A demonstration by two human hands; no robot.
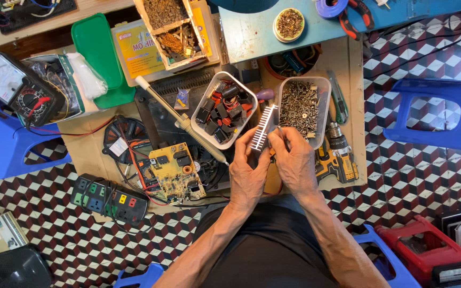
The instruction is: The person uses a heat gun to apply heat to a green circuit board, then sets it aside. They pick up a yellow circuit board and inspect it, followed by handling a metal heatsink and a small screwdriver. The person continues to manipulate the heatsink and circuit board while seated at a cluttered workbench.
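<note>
View from above of a person seated at a cluttered work area on a checkered floor. The left hand (247, 169) and right hand (296, 160) were raised together over the lap, both gripping a finned aluminium heat sink (264, 127) that stood tilted between them; the left fingers (252, 140) were closed on its lower left edge, and the right fingers (279, 136) were pinched against its right side. The heat sink lay just in front of two clear plastic tubs: one of black relays (222, 109) to the left, one of loose screws (300, 106) to the right. A soldering iron (180, 118) lay diagonally beside the relay tub, with a yellow circuit board (176, 172) below it. A power strip (109, 199) and an analog multimeter (14, 88) sat further left; a yellow cordless drill (339, 154) lay right of the hands.
</note>
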